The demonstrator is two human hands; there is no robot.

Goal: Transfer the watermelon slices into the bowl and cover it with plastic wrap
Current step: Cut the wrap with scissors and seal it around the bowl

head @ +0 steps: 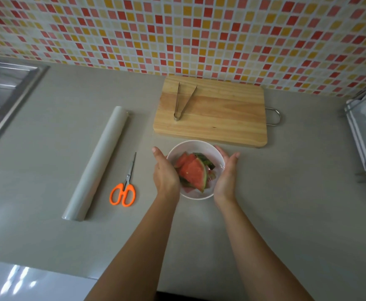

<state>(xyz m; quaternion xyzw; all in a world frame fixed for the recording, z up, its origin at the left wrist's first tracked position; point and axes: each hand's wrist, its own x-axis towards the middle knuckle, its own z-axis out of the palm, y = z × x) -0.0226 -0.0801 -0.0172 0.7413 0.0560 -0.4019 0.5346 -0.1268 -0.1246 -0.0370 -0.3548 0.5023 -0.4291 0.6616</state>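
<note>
The white bowl (196,148) is cupped on the grey tabletop (286,192) between the left hand (164,173) and the right hand (226,178), palms pressed flat against its sides, fingers extended. The watermelon slices (194,171) are piled inside it, and a clear film appears to be stretched over the rim. To the left, orange-handled scissors (124,187) and the plastic wrap roll (97,162) are laid. Beyond the bowl, metal tongs (183,102) are seen on a wooden cutting board (221,114).
</note>
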